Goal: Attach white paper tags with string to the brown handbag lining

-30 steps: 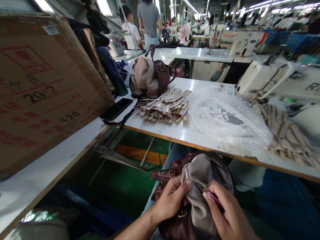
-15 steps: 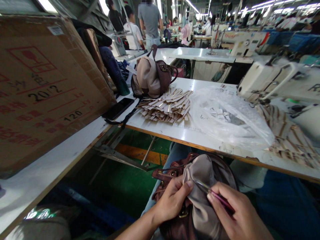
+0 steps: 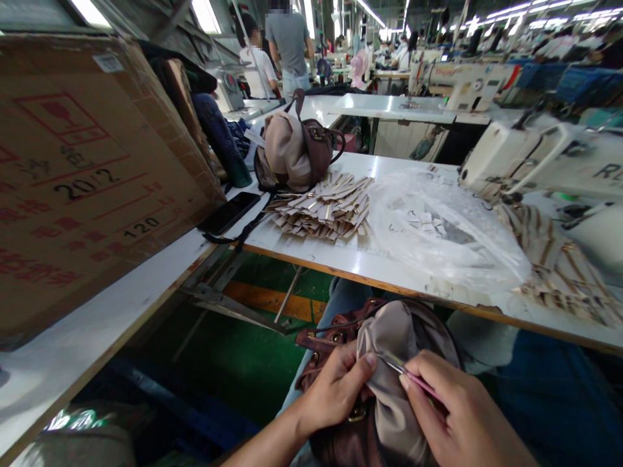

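Note:
A brown leather handbag (image 3: 335, 321) lies across my lap, with its light grey-beige lining (image 3: 389, 324) pulled out through the opening. My left hand (image 3: 338, 383) pinches a fold of that lining between thumb and fingers. In my right hand (image 3: 448, 402) is a slim seam ripper (image 3: 423, 385) with a pink handle and a metal tip. Its tip meets the lining just right of my left thumb; the exact contact point is too small to make out. A gold-coloured buckle (image 3: 357, 413) shows on the bag below my left hand.
On the white table (image 3: 311, 250) lie a pile of zipped fabric strips (image 3: 326, 211), a clear plastic bag (image 3: 452, 233) with small labels, a phone (image 3: 231, 213) and another handbag (image 3: 292, 149). A large carton (image 3: 97, 181) stands left; a sewing machine (image 3: 549, 159) stands right.
My right hand has shifted slightly up and left with the seam ripper, whose tip is nearer my left thumb. My left hand keeps its pinch on the lining.

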Action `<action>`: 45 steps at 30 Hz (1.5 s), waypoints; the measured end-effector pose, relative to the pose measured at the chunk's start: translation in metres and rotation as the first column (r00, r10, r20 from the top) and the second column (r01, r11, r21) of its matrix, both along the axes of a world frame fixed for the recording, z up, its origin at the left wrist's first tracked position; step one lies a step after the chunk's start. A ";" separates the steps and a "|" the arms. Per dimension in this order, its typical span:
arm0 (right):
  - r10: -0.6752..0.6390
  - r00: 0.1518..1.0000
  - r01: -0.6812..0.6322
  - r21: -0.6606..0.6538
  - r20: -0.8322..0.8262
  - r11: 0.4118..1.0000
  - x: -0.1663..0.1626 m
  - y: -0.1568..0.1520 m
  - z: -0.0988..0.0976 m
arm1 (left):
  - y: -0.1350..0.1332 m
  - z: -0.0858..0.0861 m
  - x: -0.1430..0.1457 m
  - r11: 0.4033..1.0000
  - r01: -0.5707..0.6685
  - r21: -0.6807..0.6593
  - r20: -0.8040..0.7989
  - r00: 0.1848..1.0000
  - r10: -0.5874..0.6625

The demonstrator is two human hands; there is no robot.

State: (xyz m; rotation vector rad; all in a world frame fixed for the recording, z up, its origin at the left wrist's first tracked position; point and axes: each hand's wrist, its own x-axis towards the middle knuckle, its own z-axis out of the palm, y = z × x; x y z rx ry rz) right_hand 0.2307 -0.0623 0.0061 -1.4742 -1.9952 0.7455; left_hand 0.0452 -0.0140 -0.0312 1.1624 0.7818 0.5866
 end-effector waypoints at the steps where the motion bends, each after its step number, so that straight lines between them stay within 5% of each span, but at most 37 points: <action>1: -0.002 0.999 0.001 -0.024 -0.049 1.000 0.000 0.000 -0.005 | 0.001 0.000 0.000 1.000 -0.009 -0.005 0.011 1.000 0.009; 7: -0.078 0.926 0.008 -0.189 -0.369 0.982 0.000 0.001 -0.034 | 0.001 -0.005 0.000 0.996 -0.023 -0.091 0.040 0.999 0.027; 12: -0.181 0.861 0.043 -0.286 -0.475 0.957 -0.003 -0.001 -0.044 | 0.002 -0.006 0.003 0.990 -0.032 -0.139 0.040 0.998 0.038; 15: -0.170 0.875 0.052 -0.260 -0.454 0.964 -0.003 -0.003 -0.046 | 0.003 -0.005 0.003 0.987 -0.043 -0.155 0.048 0.998 0.051; 23: 0.088 0.983 -0.071 0.109 -0.161 0.992 0.011 0.002 -0.038 | 0.002 -0.005 0.005 0.982 -0.066 -0.178 0.040 0.996 0.074; 33: -0.152 0.829 0.098 -0.127 -0.538 0.987 -0.015 0.006 -0.049 | -0.001 -0.012 0.014 0.931 -0.120 -0.344 0.154 0.971 0.182; 37: -0.218 0.858 0.195 -0.097 -0.465 0.976 -0.014 0.009 -0.041 | -0.002 -0.015 0.011 0.952 -0.116 -0.283 0.106 0.983 0.151; 45: -0.168 0.957 0.167 -0.026 -0.236 0.986 0.000 -0.005 -0.016 | -0.001 -0.007 0.005 0.983 -0.092 -0.162 0.038 0.994 0.099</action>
